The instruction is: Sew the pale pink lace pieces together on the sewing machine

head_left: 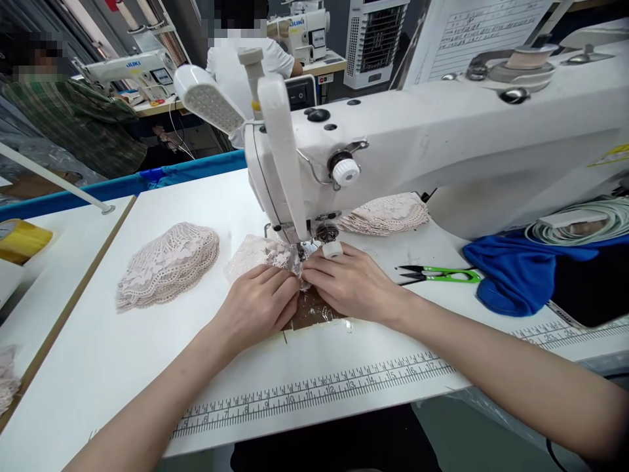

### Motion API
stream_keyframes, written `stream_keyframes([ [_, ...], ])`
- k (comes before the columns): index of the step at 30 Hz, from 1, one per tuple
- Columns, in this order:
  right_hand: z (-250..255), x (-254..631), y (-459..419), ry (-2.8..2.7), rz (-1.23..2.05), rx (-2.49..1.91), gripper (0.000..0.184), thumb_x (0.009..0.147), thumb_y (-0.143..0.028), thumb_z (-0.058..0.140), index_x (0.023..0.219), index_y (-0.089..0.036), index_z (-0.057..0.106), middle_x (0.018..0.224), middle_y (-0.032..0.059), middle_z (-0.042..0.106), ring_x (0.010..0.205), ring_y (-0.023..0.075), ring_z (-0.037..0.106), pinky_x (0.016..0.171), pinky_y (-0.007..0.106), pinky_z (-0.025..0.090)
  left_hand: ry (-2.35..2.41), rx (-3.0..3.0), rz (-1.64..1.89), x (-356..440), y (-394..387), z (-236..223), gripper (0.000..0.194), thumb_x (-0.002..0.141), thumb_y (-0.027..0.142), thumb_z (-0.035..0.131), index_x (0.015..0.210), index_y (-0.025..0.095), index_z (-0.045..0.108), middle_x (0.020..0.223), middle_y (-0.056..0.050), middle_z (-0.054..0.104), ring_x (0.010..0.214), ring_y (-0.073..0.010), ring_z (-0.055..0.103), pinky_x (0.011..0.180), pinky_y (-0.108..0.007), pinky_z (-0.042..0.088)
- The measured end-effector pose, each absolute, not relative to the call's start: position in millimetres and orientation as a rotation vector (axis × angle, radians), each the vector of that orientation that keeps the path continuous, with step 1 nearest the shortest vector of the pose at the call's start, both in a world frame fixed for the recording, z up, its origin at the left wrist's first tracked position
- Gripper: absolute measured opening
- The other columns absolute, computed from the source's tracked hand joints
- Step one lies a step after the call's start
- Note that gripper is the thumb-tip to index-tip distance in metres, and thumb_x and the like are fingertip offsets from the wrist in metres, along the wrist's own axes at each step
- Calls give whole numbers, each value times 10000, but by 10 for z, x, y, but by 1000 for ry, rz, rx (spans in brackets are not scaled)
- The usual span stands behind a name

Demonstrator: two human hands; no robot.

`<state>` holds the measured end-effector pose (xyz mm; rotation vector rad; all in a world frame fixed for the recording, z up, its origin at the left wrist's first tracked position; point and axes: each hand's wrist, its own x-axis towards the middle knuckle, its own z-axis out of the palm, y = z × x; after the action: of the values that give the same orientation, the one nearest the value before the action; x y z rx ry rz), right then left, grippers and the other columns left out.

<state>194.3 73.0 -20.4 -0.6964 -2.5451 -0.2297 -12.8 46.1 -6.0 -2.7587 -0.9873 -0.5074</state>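
Observation:
A pale pink lace piece [263,251] lies under the needle area of a white sewing machine [417,124]. My left hand [263,298] has its fingers curled on the near edge of this lace, left of the needle. From the right, my right hand [351,282] pinches the lace close to the presser foot, its fingertips almost meeting those of the left. The needle and foot are partly hidden by the machine head and my fingers. Left of my hands sits a stack of lace pieces [167,265]; another lace stack [386,213] lies behind the machine head.
Green thread snips [439,274] lie right of my right hand, near a blue cloth [515,272] and a dark phone-like slab [592,292]. A printed ruler [314,387] runs along the table's front edge. Yellow tape [23,240] is at far left. Two people sit at machines beyond.

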Motion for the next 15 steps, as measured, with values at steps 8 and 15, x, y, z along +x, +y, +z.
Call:
stream_keyframes([
  [8, -260, 1938, 805, -2365, -214, -757, 227, 946, -151, 490, 861, -191, 697, 707, -18, 692, 648, 115, 570, 635, 265, 380, -1383, -2836, -538, -111, 478, -33, 264, 877, 288, 507, 1106, 168, 557, 992, -85, 659, 834, -208, 636, 671, -332, 533],
  [15, -259, 1926, 854, -2233, 15, -1012, 258, 961, -335, 509, 942, -226, 742, 762, 1, 721, 666, 129, 622, 546, 247, 333, -1668, -2734, -549, 32, 651, -85, 216, 828, 285, 577, 1012, 186, 632, 1034, -70, 652, 941, -253, 617, 757, -388, 516],
])
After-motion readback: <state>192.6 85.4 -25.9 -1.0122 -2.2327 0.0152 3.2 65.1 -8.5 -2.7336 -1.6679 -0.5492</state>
